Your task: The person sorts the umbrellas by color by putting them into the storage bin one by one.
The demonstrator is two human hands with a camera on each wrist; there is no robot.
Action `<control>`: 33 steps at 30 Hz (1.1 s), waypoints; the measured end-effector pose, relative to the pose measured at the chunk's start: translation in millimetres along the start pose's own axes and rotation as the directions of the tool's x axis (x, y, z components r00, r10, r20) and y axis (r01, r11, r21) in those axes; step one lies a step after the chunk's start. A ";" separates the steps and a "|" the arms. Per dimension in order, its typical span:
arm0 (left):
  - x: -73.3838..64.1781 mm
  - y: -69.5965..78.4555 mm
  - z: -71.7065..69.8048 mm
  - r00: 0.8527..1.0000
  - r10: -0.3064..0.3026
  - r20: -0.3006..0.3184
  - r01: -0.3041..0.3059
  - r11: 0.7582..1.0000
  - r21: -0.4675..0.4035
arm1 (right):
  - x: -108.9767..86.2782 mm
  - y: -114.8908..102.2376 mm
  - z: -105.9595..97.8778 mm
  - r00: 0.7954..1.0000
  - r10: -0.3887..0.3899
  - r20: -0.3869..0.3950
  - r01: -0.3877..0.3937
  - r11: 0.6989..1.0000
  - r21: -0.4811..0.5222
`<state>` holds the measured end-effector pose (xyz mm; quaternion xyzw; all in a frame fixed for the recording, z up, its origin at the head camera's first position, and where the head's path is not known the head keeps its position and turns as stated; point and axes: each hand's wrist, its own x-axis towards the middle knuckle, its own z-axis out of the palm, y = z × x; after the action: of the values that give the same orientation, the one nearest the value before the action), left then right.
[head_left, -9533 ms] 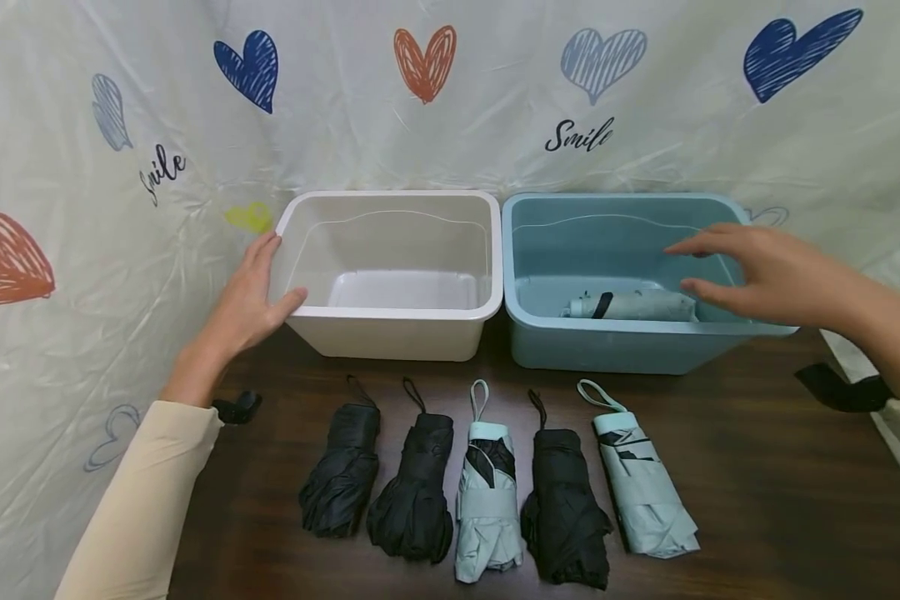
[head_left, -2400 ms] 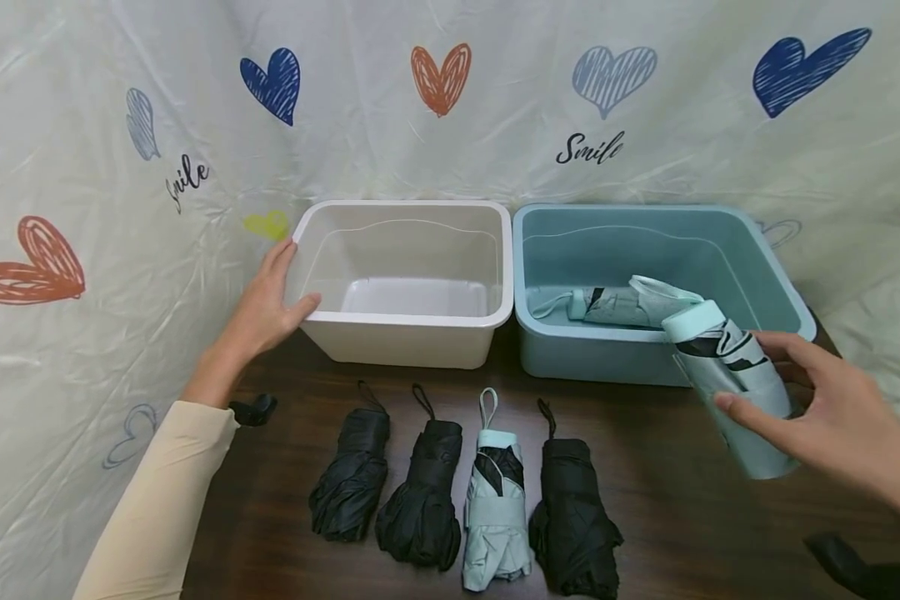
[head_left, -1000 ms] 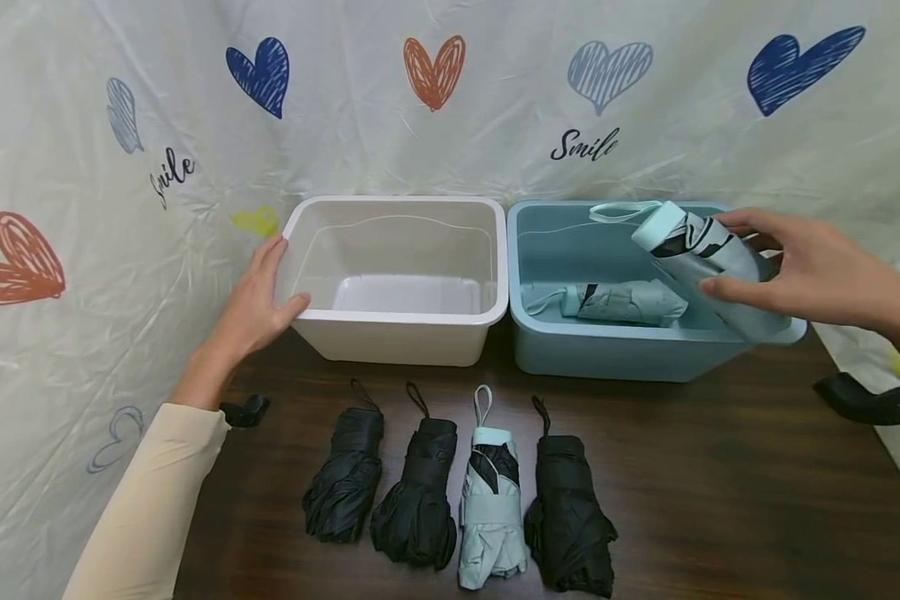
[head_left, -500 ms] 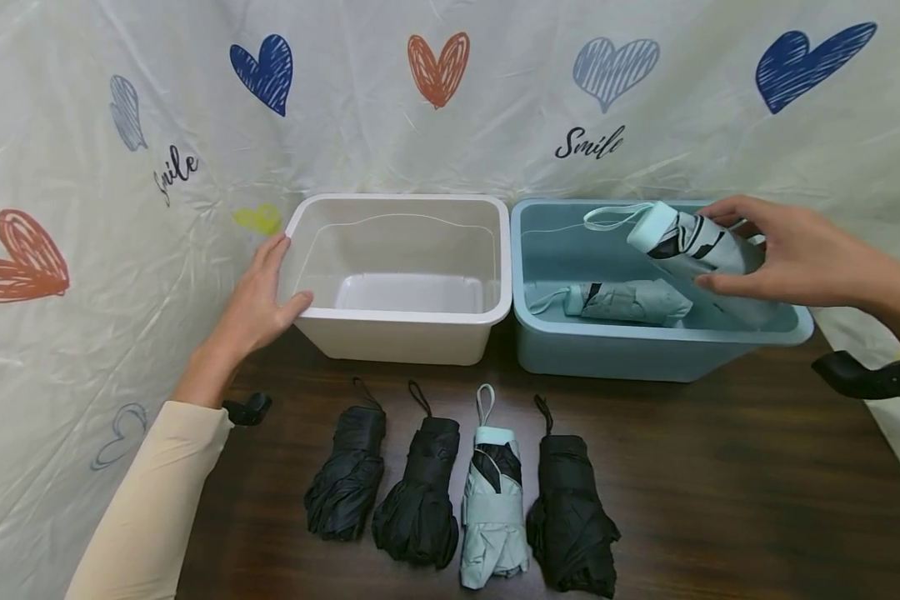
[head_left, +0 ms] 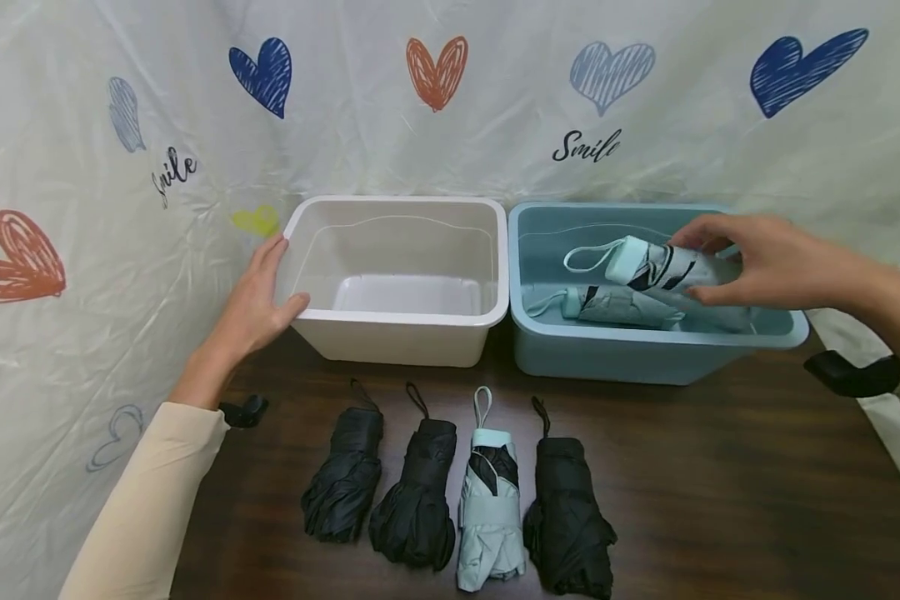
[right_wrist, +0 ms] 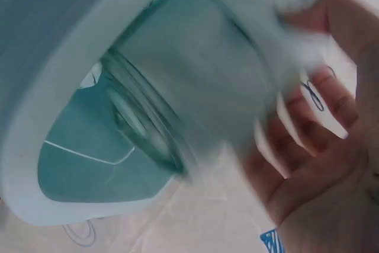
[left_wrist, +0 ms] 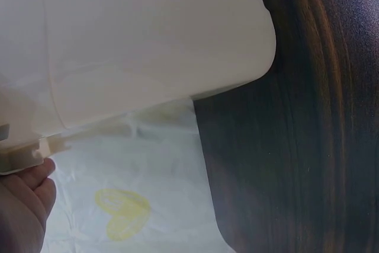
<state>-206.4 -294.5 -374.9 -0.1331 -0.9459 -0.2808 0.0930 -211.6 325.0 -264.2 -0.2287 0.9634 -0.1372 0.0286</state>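
My right hand point(head_left: 768, 260) grips a folded light-blue umbrella point(head_left: 671, 267) inside the blue bin point(head_left: 607, 354), thumb on the near side and fingers across the far side. Its wrist loop points left. In front of it, a second light-blue umbrella point(head_left: 622, 306) lies on the bin's floor. The right wrist view shows the held umbrella point(right_wrist: 195, 57) blurred between thumb and fingers. My left hand point(head_left: 251, 304) rests on the left rim of the cream bin point(head_left: 397, 342), fingers extended and thumb at the near corner. From the left wrist, its fingertips point(left_wrist: 44, 173) touch below the rim.
On the dark wooden table point(head_left: 720, 483) lies a row of folded umbrellas: a left black one point(head_left: 345, 475), a second black one point(head_left: 418, 492), a light-blue one point(head_left: 491, 508) and a right black one point(head_left: 568, 517). A heart-printed white sheet point(head_left: 495, 108) rises behind the bins.
The light-blue umbrella from the row's right end was lifted over the blue bin by my right hand, then lowered inside behind the other umbrella. My left hand stays at the cream bin.
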 end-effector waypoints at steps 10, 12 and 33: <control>0.4 1.8 -1.2 1.000 -0.006 -0.001 0.006 1.000 0.002 | 5.2 -15.3 -13.1 0.993 -0.050 -0.107 0.046 0.998 -0.039; 0.1 1.2 -0.9 1.000 -0.004 -0.004 0.004 1.000 0.003 | 4.9 -19.0 -12.6 0.996 -0.038 -0.087 0.034 0.998 -0.045; -0.7 0.4 -0.8 1.000 -0.015 0.008 0.015 1.000 0.015 | -21.7 -34.9 15.0 0.992 -0.056 -0.110 0.050 0.997 -0.053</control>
<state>-205.5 -294.8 -374.2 -0.1265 -0.9493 -0.2741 0.0882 -175.4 301.0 -269.1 -0.2469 0.9602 -0.1262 -0.0343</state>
